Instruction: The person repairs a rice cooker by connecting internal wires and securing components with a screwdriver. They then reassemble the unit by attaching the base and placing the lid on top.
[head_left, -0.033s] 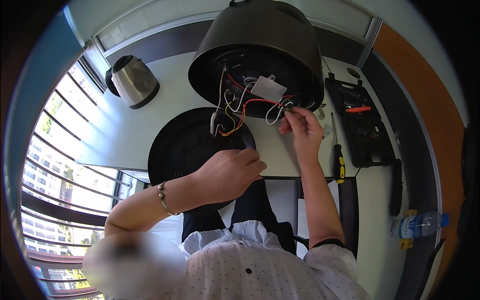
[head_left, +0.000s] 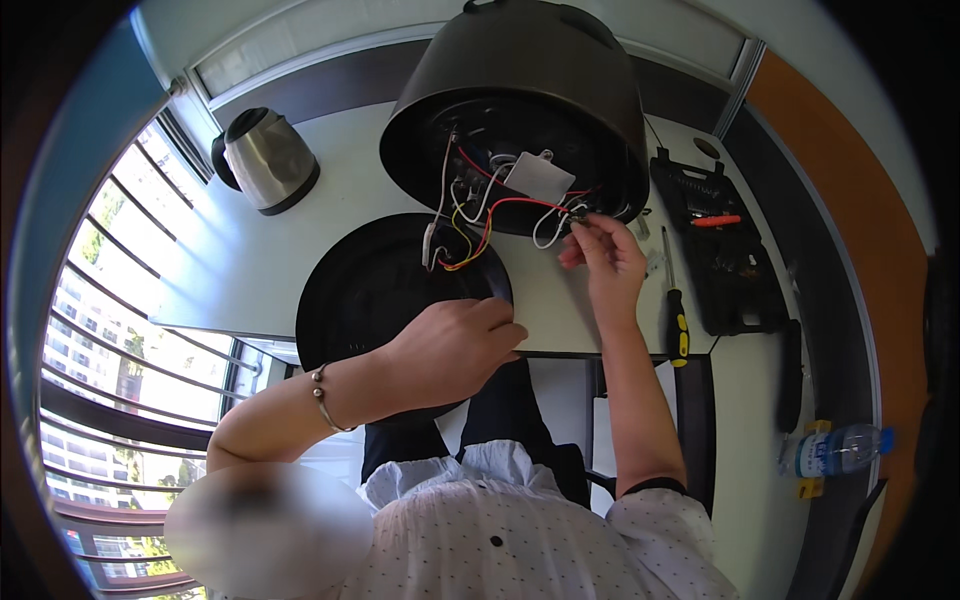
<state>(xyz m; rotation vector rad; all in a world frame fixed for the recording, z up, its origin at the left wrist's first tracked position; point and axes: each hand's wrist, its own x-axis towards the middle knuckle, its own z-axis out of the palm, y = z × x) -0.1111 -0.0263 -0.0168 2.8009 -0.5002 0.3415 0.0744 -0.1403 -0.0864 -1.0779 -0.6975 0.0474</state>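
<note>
A dark round appliance housing [head_left: 520,60], like a cooker's body, lies tipped with its open underside toward me. Inside it sit a white rectangular cover [head_left: 540,178] and loose wiring. Red, yellow and white wires [head_left: 487,228] run from it down to a black round base [head_left: 350,285]. At the housing's lower right rim, my right hand [head_left: 610,255] pinches the wire ends [head_left: 577,214] between thumb and finger; a small part there is too tiny to make out. My left hand [head_left: 462,342] is closed over the base's right side, its fingertips curled and their contents hidden.
A screwdriver [head_left: 677,310] with a black and yellow handle lies right of my right hand. Beyond it is an open black tool case [head_left: 725,260] with a red-handled tool [head_left: 716,220]. A steel kettle [head_left: 270,165] stands back left. A water bottle [head_left: 840,450] is far right.
</note>
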